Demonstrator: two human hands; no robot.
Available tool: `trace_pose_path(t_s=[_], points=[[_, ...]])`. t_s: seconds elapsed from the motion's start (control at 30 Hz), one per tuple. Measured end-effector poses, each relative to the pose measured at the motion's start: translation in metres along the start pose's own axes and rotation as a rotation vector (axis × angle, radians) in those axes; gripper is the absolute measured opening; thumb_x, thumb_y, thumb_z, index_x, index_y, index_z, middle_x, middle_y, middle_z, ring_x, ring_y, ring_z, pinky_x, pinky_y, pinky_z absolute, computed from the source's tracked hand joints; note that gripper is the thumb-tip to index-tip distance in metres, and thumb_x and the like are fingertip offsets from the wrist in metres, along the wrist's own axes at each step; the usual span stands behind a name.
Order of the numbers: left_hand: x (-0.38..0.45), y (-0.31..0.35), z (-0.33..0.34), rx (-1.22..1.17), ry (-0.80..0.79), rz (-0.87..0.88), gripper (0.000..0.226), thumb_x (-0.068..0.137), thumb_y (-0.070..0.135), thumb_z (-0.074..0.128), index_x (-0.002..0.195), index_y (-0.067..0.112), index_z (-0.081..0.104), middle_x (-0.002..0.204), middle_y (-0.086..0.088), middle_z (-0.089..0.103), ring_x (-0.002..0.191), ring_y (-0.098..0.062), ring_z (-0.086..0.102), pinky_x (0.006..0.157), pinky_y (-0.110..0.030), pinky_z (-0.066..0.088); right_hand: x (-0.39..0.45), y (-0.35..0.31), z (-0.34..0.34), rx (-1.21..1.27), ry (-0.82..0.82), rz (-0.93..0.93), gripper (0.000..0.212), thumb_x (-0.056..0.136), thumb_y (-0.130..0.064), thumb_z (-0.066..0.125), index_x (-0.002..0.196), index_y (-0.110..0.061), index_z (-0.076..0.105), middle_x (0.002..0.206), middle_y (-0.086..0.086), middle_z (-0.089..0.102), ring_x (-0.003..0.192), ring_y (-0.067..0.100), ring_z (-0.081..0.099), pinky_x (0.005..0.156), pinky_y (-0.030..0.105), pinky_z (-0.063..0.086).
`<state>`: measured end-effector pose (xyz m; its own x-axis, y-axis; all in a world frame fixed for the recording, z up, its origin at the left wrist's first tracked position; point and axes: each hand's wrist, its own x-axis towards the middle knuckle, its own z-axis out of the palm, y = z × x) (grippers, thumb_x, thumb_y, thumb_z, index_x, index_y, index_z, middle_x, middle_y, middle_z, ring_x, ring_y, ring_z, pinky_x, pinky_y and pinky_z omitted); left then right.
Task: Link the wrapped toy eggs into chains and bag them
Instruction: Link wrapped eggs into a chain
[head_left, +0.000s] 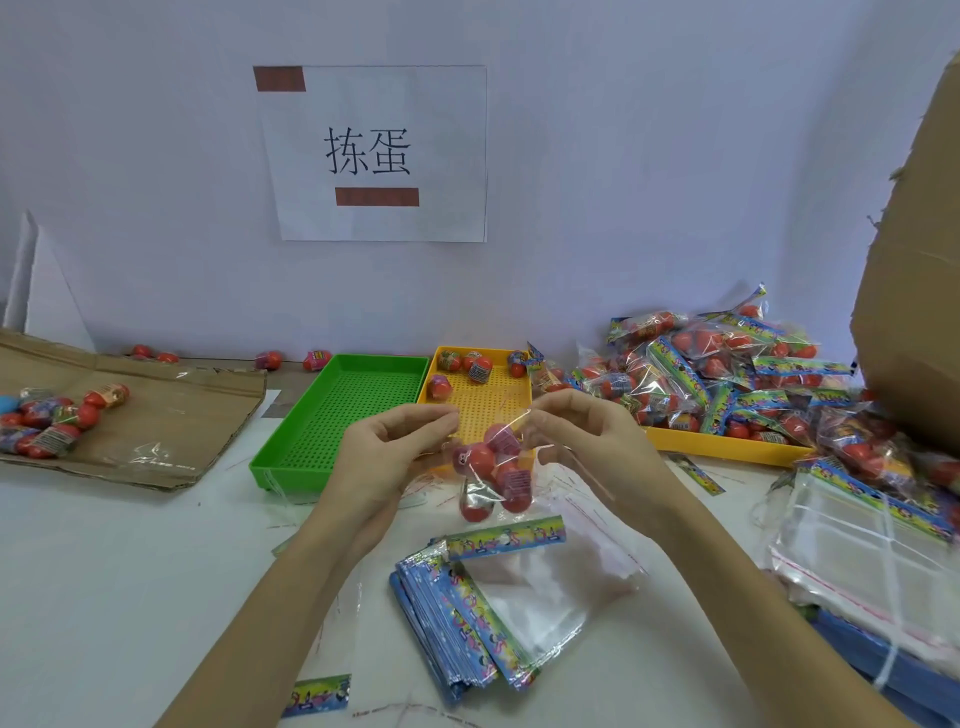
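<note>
A clear plastic bag (493, 470) holding several red wrapped toy eggs hangs above the table centre. My left hand (384, 452) pinches its upper left edge and my right hand (582, 441) pinches its upper right edge. The bag's colourful header strip (506, 538) dangles at the bottom. Below it lies a stack of empty bags with colourful headers (467, 618). Loose wrapped eggs sit in the yellow tray (483, 410) behind my hands.
A green perforated tray (337, 415) stands left of the yellow one. Filled bags are heaped on a second yellow tray (722, 447) at the right. Cardboard (156, 415) with more eggs lies at the left. A cardboard box (919, 291) rises at far right.
</note>
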<state>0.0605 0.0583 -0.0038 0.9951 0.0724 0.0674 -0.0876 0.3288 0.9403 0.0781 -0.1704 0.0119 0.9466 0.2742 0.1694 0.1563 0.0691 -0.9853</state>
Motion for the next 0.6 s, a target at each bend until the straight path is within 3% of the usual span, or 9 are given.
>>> trace_pose_path(t_s=[0.07, 0.17, 0.33, 0.6], points=[[0.000, 0.000, 0.000, -0.001, 0.008, -0.018, 0.021, 0.069, 0.013, 0.085, 0.088, 0.007, 0.084, 0.087, -0.013, 0.078, 0.075, -0.019, 0.075, 0.067, -0.022, 0.060, -0.002, 0.001, -0.001, -0.049, -0.009, -0.005, 0.024, 0.090, -0.027, 0.074, 0.109, -0.011, 0.074, 0.097, 0.013, 0.077, 0.088, 0.024, 0.074, 0.074, 0.026, 0.058], [0.000, 0.000, -0.001, 0.009, -0.006, -0.041, 0.021, 0.067, 0.014, 0.086, 0.086, 0.007, 0.084, 0.088, -0.014, 0.078, 0.075, -0.020, 0.075, 0.068, -0.024, 0.061, -0.003, 0.002, -0.005, -0.162, 0.012, -0.025, 0.014, 0.092, -0.022, 0.075, 0.101, -0.013, 0.079, 0.089, 0.011, 0.078, 0.084, 0.023, 0.075, 0.072, 0.024, 0.058], [0.001, 0.000, -0.005, 0.041, -0.069, -0.095, 0.025, 0.066, 0.014, 0.086, 0.089, 0.003, 0.084, 0.090, -0.018, 0.077, 0.079, -0.025, 0.076, 0.074, -0.028, 0.063, -0.003, -0.001, -0.013, -0.115, 0.022, 0.040, 0.012, 0.088, -0.016, 0.077, 0.095, -0.007, 0.080, 0.084, 0.016, 0.076, 0.077, 0.022, 0.074, 0.067, 0.021, 0.057], [0.002, 0.001, -0.006, 0.111, -0.144, -0.023, 0.030, 0.068, 0.015, 0.087, 0.096, 0.003, 0.083, 0.092, -0.017, 0.078, 0.078, -0.022, 0.076, 0.073, -0.026, 0.062, -0.002, -0.005, -0.027, -0.182, -0.079, -0.055, 0.015, 0.093, -0.015, 0.074, 0.107, -0.019, 0.078, 0.091, 0.014, 0.076, 0.084, 0.029, 0.073, 0.077, 0.027, 0.058]])
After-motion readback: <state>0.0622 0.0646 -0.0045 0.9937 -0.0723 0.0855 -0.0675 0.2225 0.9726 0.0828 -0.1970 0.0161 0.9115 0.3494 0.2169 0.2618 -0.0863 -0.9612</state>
